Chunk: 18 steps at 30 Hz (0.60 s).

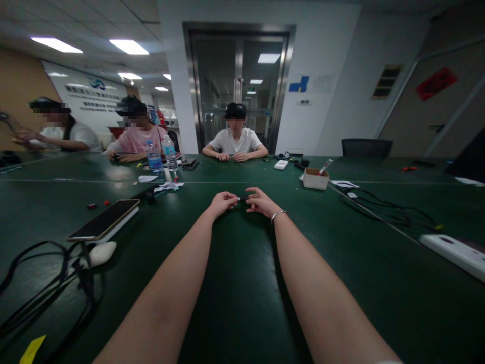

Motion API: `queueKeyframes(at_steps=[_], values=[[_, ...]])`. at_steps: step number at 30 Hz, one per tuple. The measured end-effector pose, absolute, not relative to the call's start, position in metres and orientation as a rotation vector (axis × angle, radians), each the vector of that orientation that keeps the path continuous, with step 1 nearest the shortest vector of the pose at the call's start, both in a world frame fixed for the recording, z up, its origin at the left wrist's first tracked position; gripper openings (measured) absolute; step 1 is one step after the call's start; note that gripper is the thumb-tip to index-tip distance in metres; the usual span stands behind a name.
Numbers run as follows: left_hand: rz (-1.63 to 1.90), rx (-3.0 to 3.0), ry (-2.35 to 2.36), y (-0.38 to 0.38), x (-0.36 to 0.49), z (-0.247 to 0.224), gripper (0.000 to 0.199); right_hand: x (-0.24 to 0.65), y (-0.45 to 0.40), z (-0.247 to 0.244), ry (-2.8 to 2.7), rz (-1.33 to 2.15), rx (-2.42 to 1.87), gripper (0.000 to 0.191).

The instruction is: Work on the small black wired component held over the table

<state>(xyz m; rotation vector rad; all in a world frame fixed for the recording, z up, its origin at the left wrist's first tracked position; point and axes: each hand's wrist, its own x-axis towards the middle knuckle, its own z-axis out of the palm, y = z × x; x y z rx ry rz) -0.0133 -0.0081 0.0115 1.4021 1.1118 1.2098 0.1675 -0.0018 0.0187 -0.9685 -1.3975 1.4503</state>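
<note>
The left hand pinches a small silver-and-black piece between fingers; right of it, the right hand has fingers part-spread, grip unclear.

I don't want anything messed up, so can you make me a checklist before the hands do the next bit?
1. Left hand holding the small thing: ok, in its fingertips.
2. Right hand gripping it too: cannot tell, too small to see.
3. Phone away from the hands: ok, off to the left.
4. Box upright: ok.
5. Left-side cables tidy: not ok, they're loose and looped.
</note>
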Motion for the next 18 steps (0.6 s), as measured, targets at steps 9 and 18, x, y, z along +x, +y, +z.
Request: queueKeyframes(at_steps=[9, 18], values=[[1.198, 1.443, 1.107, -0.006, -0.012, 0.009, 0.016, 0.168, 0.0, 0.016, -1.384, 1.509, -0.992, 0.009], [1.161, 1.6, 1.077, 0.0, -0.012, 0.0, 0.026, 0.17, 0.002, 0.014, -1.326, 1.525, -0.991, 0.01]])
